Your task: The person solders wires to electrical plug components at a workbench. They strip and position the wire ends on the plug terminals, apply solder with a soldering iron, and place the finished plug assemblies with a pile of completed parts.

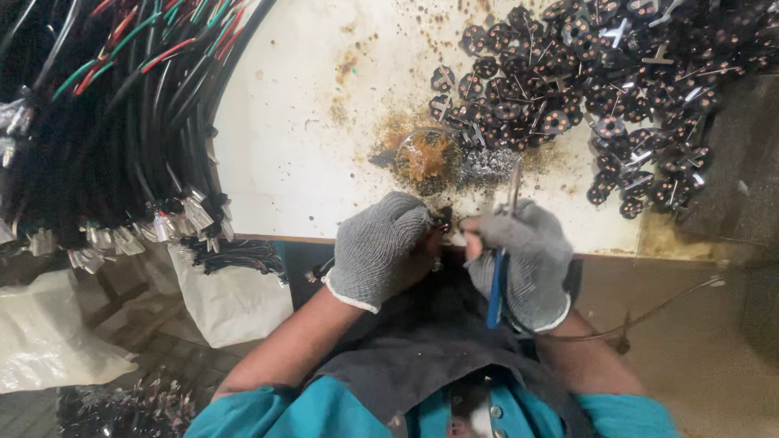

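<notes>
At lower centre, the gloved left hand (380, 247) pinches a small black plug part (443, 217) in a tight grip. Just right, the gloved right hand (523, 258) is closed around a blue-handled tool (497, 280). Beyond them on the stained white bench (292, 122) sits a small round tin (425, 156) of brownish paste. At upper right lies a heap of black plug parts (600, 81); at upper left, bundled cables (105, 113).

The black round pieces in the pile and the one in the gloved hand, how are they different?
The pile of round pieces lies loose on the white table; the single piece is pinched in the left hand. The pile shows many metal pins; the held piece is mostly hidden by glove fingers. Both look small, dark and round.
</notes>
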`<state>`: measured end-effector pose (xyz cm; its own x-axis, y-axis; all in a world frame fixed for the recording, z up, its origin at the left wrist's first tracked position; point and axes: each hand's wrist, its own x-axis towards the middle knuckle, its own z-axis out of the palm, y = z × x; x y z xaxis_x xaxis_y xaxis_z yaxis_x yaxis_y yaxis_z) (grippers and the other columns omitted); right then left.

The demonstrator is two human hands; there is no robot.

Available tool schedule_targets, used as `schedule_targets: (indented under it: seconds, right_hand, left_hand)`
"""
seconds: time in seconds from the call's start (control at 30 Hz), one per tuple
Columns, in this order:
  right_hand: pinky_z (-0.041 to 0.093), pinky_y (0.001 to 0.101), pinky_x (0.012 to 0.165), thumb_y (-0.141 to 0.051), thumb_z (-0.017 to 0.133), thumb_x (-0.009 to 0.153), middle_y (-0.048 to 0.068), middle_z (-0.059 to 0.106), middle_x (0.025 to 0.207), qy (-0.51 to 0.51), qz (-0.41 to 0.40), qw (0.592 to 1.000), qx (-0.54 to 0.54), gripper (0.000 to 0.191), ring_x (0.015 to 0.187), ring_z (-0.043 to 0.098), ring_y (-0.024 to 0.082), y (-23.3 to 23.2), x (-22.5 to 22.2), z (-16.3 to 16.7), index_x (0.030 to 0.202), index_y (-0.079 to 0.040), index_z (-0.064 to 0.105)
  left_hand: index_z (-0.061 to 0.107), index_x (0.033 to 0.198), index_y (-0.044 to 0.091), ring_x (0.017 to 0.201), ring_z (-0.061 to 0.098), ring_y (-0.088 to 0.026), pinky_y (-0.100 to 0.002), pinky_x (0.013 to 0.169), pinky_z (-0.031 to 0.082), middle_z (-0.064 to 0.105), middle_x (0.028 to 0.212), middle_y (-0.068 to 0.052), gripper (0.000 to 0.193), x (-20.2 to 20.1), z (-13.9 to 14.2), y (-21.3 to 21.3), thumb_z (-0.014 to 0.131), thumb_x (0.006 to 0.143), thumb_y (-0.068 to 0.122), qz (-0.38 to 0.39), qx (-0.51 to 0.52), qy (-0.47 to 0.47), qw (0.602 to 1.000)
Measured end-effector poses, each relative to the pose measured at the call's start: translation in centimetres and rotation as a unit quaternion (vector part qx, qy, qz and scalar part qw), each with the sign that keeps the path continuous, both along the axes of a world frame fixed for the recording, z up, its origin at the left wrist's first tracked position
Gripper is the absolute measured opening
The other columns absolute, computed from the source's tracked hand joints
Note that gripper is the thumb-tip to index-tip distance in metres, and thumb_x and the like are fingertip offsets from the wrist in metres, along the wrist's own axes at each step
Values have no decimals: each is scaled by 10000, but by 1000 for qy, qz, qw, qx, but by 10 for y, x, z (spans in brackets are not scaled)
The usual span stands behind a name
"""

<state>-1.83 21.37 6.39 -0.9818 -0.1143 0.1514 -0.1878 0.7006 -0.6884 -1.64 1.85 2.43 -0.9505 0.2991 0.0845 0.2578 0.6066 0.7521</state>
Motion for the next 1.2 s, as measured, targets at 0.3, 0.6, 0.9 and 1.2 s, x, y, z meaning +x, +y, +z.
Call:
schedule_targets:
  seconds: [0.3, 0.6, 0.9, 1.2]
  right_hand:
    - [498, 452, 725, -135, 819, 793, 112, 658, 849, 21, 62, 988, 137, 234, 812, 637, 362, 13, -12, -2, 1004, -131, 716]
    - [504, 418, 571, -148, 752, 821, 121, 645, 771, -195, 148, 969, 24, 129, 672, 657, 323, 17, -13, 14, 900, -75, 681]
    - [550, 401, 658, -50, 747, 795, 76, 725, 900, 160, 185, 966, 84, 191, 812, 699, 284, 3, -17, 1, 951, -145, 694]
    - [530, 356, 853, -226, 888, 803, 64, 735, 996, 60, 38, 995, -73, 308, 962, 658, 234, 9, -7, -8, 1020, -73, 732]
  left_hand:
    - [619, 853, 133, 774, 648, -313, -434, 634, 519, 611, 873, -83, 172, 0, 1, -1, 766, 788, 194, -4, 12, 9, 1000]
    - [608, 841, 115, 761, 644, -329, -436, 616, 517, 618, 879, -98, 178, -4, 6, 0, 757, 781, 192, 3, 15, 17, 1000]
    - [611, 820, 127, 743, 651, -315, -435, 615, 527, 623, 863, -91, 142, -1, 1, 0, 742, 789, 174, 14, -12, 11, 1000]
    - [654, 875, 127, 904, 689, -302, -395, 747, 571, 679, 993, -76, 216, -1, 6, -7, 830, 753, 96, 41, 74, 30, 996]
